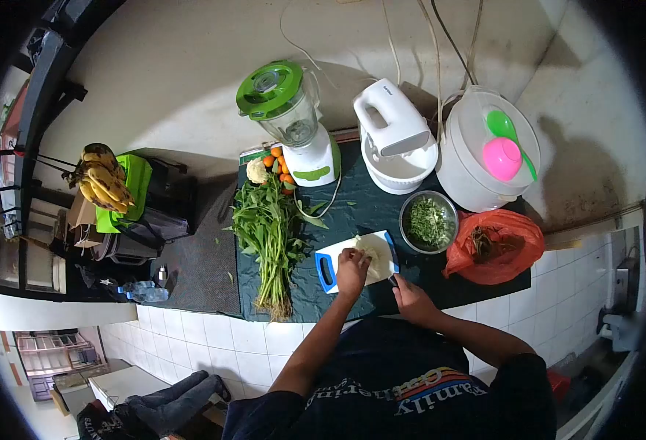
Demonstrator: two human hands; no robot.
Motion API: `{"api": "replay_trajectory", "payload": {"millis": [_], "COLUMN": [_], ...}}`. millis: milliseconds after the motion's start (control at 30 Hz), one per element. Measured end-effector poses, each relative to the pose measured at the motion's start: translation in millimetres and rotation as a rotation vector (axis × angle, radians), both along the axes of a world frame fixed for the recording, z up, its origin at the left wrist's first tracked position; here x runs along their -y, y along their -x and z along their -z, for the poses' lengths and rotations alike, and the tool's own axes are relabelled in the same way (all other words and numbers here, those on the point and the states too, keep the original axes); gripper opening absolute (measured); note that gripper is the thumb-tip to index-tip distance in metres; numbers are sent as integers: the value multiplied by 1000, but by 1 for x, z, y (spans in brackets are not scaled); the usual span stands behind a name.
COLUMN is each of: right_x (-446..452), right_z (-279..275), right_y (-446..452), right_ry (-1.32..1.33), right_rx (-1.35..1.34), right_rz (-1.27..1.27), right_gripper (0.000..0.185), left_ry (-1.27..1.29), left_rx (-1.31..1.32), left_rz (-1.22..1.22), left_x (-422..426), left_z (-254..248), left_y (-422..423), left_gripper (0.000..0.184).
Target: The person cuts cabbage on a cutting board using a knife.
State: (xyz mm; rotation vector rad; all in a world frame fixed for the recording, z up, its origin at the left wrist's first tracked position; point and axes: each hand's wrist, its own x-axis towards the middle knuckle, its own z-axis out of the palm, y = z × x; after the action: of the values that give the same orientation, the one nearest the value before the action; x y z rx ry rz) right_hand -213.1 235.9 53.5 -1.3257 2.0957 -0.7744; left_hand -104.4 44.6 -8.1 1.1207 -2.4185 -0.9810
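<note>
One dark handle (392, 280), one pale vegetable (372, 265).
My right grip (409, 297) is closed round the handle; my left grip (351, 270) clasps the vegetable, whitish and cut up, beneath and beside its fingers on a flat, blue-ended board (328, 268). Beyond, a round metal bowl (446, 245) holds leafy shreds (429, 221).

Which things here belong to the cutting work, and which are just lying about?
In use: cutting board, pale vegetable, knife; probably the bowl of chopped greens.

Seemingly just lying about: blender, mixer, bananas, water bottles.
</note>
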Motion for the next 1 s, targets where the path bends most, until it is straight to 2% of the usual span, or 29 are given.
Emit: {"api": "replay_trajectory", "payload": {"millis": [67, 133, 200, 267, 333, 400, 467, 700, 800, 1000], "right_x": [-3, -3, -3, 0, 2, 7, 16, 20, 17, 10], "right_z": [6, 11, 11, 8, 15, 13, -8, 0, 9, 28], "right_y": [-3, -4, -6, -5, -6, -5, -7, -8, -5, -5], "right_ry": [42, 76, 111, -3, 22, 48, -153, -54, -71, 0], "right_rx": [-47, -66, -87, -51, -96, -141, -34, 38, 10, -51], "right_rz": [-11, -19, -32, -59, -89, -119, -93, -23, 10, 6], "right_gripper": [47, 48, 49, 51, 51, 50, 48, 40, 40, 39], "left_ry": [42, 317, 287, 261, 291, 291, 277, 222, 339, 353], "left_rx": [3, 64, 114, 162, 251, 236, 163, 177, 83, 355], "left_rz": [-22, 82, 110, 136, 196, 187, 165, 163, 194, 293], "left_x": [-2, -2, -3, -2, -2, -4, -4, -3, -2, -9], "left_z": [-2, 2, 4, 5, -2, 2, 13, 13, 14, 7], "left_y": [0, -2, -1, 0, 1, 3, 0, -4, -5, 2], "left_gripper": [30, 29, 30, 31, 34, 35, 36, 36, 36, 45]}}
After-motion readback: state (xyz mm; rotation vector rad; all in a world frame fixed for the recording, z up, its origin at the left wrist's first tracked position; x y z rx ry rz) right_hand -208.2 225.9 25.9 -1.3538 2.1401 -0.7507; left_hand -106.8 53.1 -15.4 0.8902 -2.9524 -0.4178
